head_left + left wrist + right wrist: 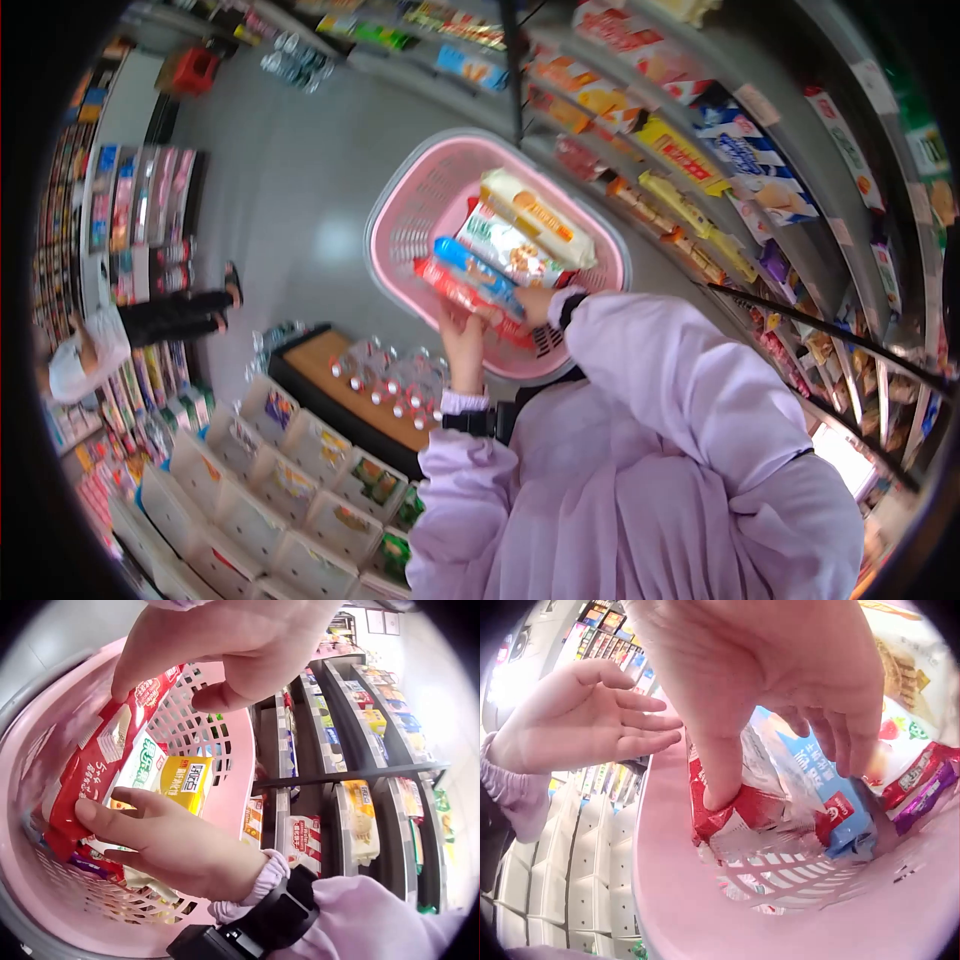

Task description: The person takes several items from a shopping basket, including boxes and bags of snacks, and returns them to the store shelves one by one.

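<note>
A pink shopping basket point(395, 200) holds several snack packs, among them a red wafer pack point(455, 285) lying along the near side. Beside it are a blue pack point(455, 252), a white and green pack point(510, 245) and a cream biscuit pack point(540, 215). My right hand point(780, 682) reaches into the basket, its thumb resting on the red pack's end and its fingers spread over the blue pack. Near the rim, my left hand point(592, 720) has its fingers extended; the left wrist view shows its fingertips by the red pack's other end.
Shelves of packaged snacks point(700, 150) stand close on the right. White compartment bins point(290, 490) and bottles on a wooden-topped stand point(330, 385) are on the near left. Another person point(130, 330) stands at the far left, before more shelving.
</note>
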Available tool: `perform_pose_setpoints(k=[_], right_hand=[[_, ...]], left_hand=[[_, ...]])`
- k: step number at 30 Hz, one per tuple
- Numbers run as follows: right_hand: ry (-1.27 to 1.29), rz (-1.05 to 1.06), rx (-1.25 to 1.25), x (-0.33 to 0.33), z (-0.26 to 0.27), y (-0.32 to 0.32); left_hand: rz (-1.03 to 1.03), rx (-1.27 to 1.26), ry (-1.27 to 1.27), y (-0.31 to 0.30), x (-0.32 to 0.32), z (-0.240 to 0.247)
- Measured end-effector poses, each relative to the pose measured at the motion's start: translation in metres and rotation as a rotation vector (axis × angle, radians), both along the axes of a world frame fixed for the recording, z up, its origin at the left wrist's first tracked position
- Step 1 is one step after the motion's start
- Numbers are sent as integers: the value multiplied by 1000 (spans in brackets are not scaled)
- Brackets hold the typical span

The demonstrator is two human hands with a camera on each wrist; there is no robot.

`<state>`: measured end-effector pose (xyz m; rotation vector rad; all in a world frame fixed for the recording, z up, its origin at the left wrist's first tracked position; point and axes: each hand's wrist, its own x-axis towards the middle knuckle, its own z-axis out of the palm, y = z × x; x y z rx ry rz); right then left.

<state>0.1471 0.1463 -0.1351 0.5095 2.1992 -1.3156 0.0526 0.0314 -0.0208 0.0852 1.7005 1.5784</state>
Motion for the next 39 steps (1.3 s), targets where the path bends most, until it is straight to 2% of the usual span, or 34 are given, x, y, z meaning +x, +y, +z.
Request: perform_pose_setpoints(k=[1,2,4,6,7,10,11,14,16,17,20,21,24,28,29,32,33,34,37,39], right_hand=[[43,17,-3,4,-22,3],[3,60,-87,2,-15,15],[33,-30,-185,6,-9,25],[-96,5,-408,-4,-1,34],[-47,-121,-412,-1,7,34],[-4,-255,-107,-2,28,28],[47,-241,20,-2,17,24],[207,-302,121,1,7,21],[134,-266,-39,0,19,34],[97,-249,-116,0,29,41],[181,-356,-359,17,45,55],[186,-348,-368,25,60,61],[375,-359,-373,53,98,73],[338,-491,-524,94,157,84],[319,-464,-531,104,162,88],[497,-716,-623,138,191,89],[456,-696,-580,151,208,96],[494,-791,-631,164,214,101],[566,-1078,-848,195,230,104],[668,-1154,-846,200,227,105]], left_hand=[[4,-27,76,-5,-2,-20],[-30,-98,116,-12,-4,-42],[-155,-72,-130,-12,-10,-62],[-142,-51,-239,0,-5,-47],[-142,-38,-294,6,-2,-42],[-44,-6,-356,5,6,-62],[-39,-30,-338,6,6,-61],[12,-101,-249,7,7,-55],[88,-145,-151,5,6,-50],[55,-59,-129,1,2,-45],[55,-35,-169,-11,-7,-50],[72,27,-307,-14,-8,-45],[-50,197,-554,-9,-7,-10],[-257,293,-532,15,8,13],[-309,320,-524,23,11,15],[-367,376,-539,56,28,25],[-370,397,-556,70,36,31],[-368,418,-574,82,42,35],[-392,475,-618,118,54,38],[-360,516,-642,142,63,33]])
